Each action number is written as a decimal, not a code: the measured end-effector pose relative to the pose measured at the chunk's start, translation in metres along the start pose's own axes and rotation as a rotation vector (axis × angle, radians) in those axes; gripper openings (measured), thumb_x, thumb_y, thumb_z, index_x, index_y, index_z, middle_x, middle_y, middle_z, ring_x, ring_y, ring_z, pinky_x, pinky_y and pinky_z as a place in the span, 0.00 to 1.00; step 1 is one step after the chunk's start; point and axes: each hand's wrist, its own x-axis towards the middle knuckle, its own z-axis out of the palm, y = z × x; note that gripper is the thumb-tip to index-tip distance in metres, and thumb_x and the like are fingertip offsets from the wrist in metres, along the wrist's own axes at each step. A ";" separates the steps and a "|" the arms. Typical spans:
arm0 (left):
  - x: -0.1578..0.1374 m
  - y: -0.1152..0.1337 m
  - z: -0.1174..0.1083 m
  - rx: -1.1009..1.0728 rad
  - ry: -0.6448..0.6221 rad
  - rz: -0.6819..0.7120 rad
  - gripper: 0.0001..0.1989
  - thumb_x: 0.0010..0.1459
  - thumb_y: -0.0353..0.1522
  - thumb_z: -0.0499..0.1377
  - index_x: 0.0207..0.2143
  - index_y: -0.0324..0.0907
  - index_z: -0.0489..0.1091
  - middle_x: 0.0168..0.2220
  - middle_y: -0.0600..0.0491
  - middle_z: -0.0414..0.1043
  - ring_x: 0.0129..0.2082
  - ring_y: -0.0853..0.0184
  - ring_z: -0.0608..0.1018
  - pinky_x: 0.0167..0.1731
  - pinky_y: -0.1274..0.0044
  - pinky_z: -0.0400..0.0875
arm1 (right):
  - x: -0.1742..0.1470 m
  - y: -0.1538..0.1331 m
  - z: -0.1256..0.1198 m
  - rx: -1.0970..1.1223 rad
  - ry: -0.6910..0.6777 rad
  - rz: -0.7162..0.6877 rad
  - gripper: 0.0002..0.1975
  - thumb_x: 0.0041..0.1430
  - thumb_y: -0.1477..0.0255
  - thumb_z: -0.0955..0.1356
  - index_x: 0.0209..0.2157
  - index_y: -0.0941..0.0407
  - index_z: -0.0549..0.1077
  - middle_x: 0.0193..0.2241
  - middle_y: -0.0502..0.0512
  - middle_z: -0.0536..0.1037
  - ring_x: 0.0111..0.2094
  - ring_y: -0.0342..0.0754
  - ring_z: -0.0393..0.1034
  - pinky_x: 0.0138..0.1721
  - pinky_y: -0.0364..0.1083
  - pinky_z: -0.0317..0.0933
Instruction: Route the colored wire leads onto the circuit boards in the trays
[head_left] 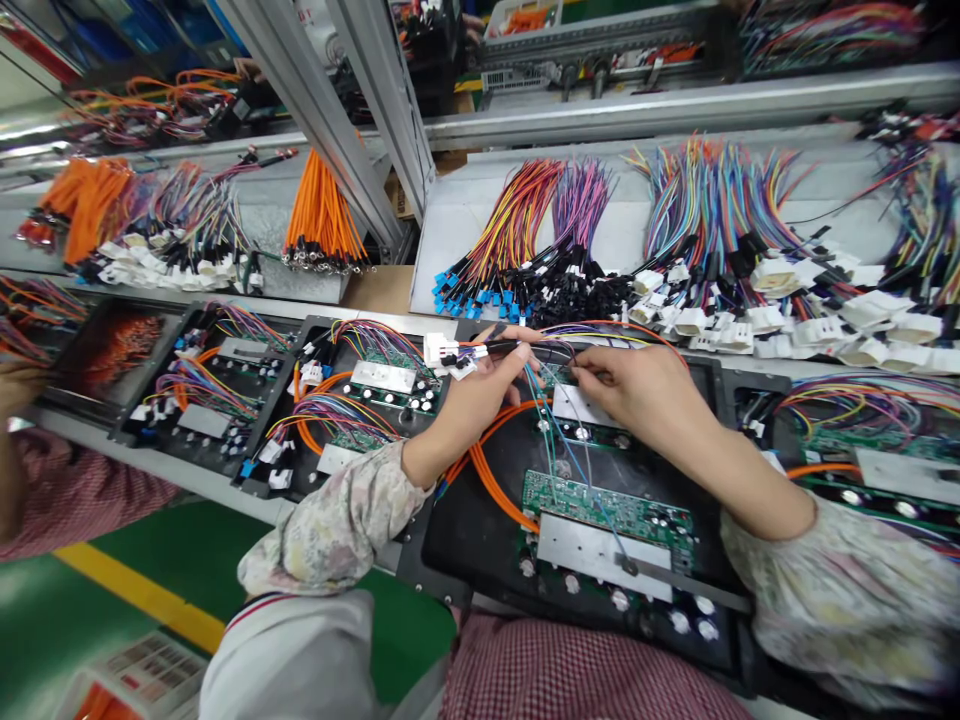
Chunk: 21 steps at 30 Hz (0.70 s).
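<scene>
My left hand [491, 385] is closed around a bundle of thin wires, and white plug connectors [448, 353] stick out past its fingers on the left. Teal and grey wires [551, 425] run from this hand down to the lower green circuit board [607, 508], which has a silver metal plate [604, 555]. My right hand [637, 385] pinches a wire over the upper circuit board [589, 408], its fingertips a little right of my left hand. That board lies partly under both hands. Both boards rest in a black tray [472, 540], with orange cables [495, 480] looped at their left.
Trays with wired boards [367, 375] line the bench on the left, and another board [900, 470] is at the right. Behind lie piles of red-yellow wires [510, 220], multicoloured wires [712, 200] and orange cables [319, 215]. Metal posts [315, 110] rise behind. A co-worker's arm [15, 400] shows at far left.
</scene>
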 end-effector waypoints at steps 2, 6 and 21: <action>0.000 0.000 0.000 0.000 -0.005 0.005 0.06 0.64 0.32 0.57 0.42 0.43 0.71 0.31 0.54 0.71 0.28 0.73 0.73 0.19 0.86 0.65 | 0.002 0.000 -0.001 -0.021 -0.031 -0.026 0.14 0.60 0.66 0.64 0.36 0.52 0.82 0.21 0.53 0.76 0.23 0.47 0.66 0.27 0.46 0.50; 0.001 -0.002 0.000 0.002 -0.005 0.014 0.06 0.64 0.33 0.57 0.42 0.42 0.71 0.32 0.54 0.72 0.27 0.74 0.72 0.20 0.85 0.65 | -0.004 -0.009 -0.011 -0.113 -0.001 0.017 0.14 0.61 0.63 0.65 0.35 0.51 0.82 0.25 0.55 0.80 0.25 0.49 0.70 0.27 0.47 0.47; 0.000 0.000 0.000 -0.034 -0.038 0.008 0.09 0.65 0.36 0.57 0.45 0.44 0.71 0.34 0.54 0.71 0.29 0.73 0.77 0.19 0.86 0.68 | -0.030 0.012 -0.023 0.019 0.185 0.064 0.17 0.65 0.61 0.61 0.39 0.51 0.79 0.28 0.54 0.81 0.25 0.48 0.70 0.28 0.47 0.53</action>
